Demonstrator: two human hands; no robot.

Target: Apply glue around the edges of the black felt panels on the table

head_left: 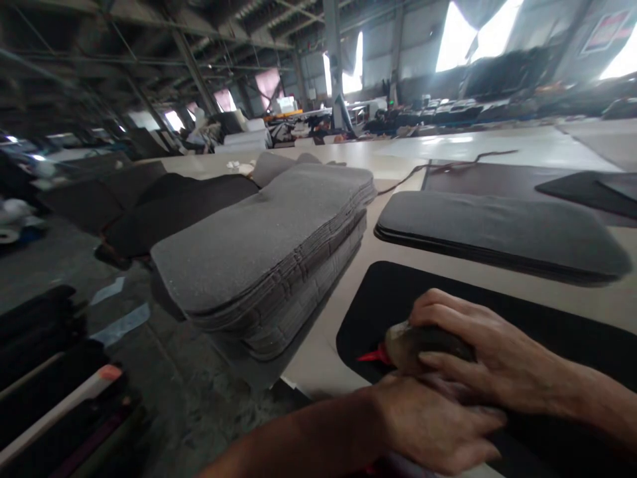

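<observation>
My right hand (478, 338) is wrapped round a squeeze bottle (423, 345) with a pointed red nozzle (374, 355). The bottle lies tilted sideways, its tip aimed left, just over the near-left corner of a black rounded sheet (383, 292). Directly in front of it, my left hand (438, 425) crosses from the lower left, fingers bent and pointing right. Something purplish with a bit of red shows under that hand; its kind is hidden. Whether my left hand touches the bottle I cannot tell.
A tall stack of grey rounded sheets (269, 232) stands at the table's left edge. Behind the black sheet lies a lower grey stack (497, 226). A thin cord (413, 172) runs across the table. Dark rolls (40, 332) fill the lower left, beside the floor.
</observation>
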